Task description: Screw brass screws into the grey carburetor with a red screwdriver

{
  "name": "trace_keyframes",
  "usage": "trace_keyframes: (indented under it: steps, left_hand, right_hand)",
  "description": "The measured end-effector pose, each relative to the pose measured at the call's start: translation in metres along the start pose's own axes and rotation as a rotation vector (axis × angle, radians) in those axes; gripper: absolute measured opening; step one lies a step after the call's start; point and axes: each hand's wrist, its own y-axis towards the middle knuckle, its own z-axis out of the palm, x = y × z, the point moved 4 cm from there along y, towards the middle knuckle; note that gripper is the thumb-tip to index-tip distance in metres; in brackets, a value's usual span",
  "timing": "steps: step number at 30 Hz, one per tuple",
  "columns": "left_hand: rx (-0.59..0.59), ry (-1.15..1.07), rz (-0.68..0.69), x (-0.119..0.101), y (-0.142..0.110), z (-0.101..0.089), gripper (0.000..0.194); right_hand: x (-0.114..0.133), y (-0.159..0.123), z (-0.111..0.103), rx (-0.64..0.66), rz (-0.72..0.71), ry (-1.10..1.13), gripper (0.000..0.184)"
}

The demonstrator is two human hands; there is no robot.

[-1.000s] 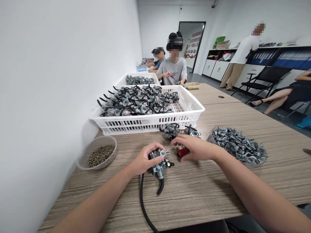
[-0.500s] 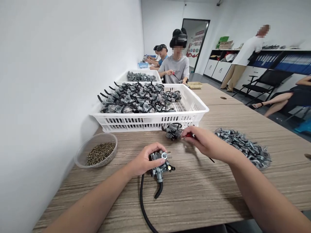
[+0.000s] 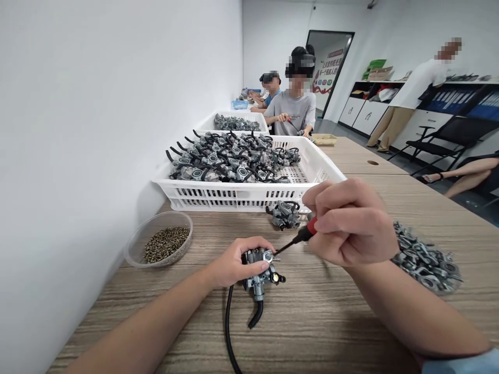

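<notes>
My left hand (image 3: 234,264) is closed round a small grey metal carburetor (image 3: 260,270) that rests on the wooden table (image 3: 331,311); a black hose (image 3: 230,332) hangs from it toward me. My right hand (image 3: 349,222) is raised above the table, fist closed on a red-handled screwdriver (image 3: 302,236). The black shaft of the screwdriver slants down left and its tip meets the top of the carburetor. Another carburetor (image 3: 285,214) lies loose on the table just beyond.
A white slotted crate (image 3: 249,195) full of carburetors stands ahead, a second one behind it. A clear bowl of small screws (image 3: 161,244) sits at the left by the wall. A pile of metal parts (image 3: 424,257) lies at the right. Other people work farther along the table.
My right hand picked the screwdriver up from the table, lifted it and brought its tip to the carburetor. My left hand kept holding the carburetor in place.
</notes>
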Motion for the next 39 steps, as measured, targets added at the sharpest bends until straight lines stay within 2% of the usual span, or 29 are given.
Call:
trace_keyframes:
  steps: [4, 18, 25, 31, 39]
  left_hand:
    - [0.012, -0.006, 0.016, -0.002, 0.002, 0.0, 0.034]
    - [0.006, 0.016, 0.043, -0.002, 0.002, -0.001, 0.031]
    - [-0.004, 0.039, 0.04, -0.002, 0.002, 0.0, 0.032]
    - [-0.008, 0.012, 0.041, -0.003, 0.002, -0.001, 0.031]
    - [-0.007, 0.013, 0.042, -0.002, 0.002, 0.0, 0.031]
  right_hand:
    - [0.001, -0.002, 0.003, 0.021, 0.063, 0.014, 0.029]
    - [-0.005, -0.012, 0.01, 0.116, 0.111, 0.13, 0.037]
    - [-0.003, -0.013, 0.014, 0.071, 0.118, 0.12, 0.037]
    - [-0.003, -0.011, 0.017, 0.102, 0.068, 0.137, 0.039]
    - [-0.005, -0.011, 0.014, 0.091, 0.089, 0.121, 0.04]
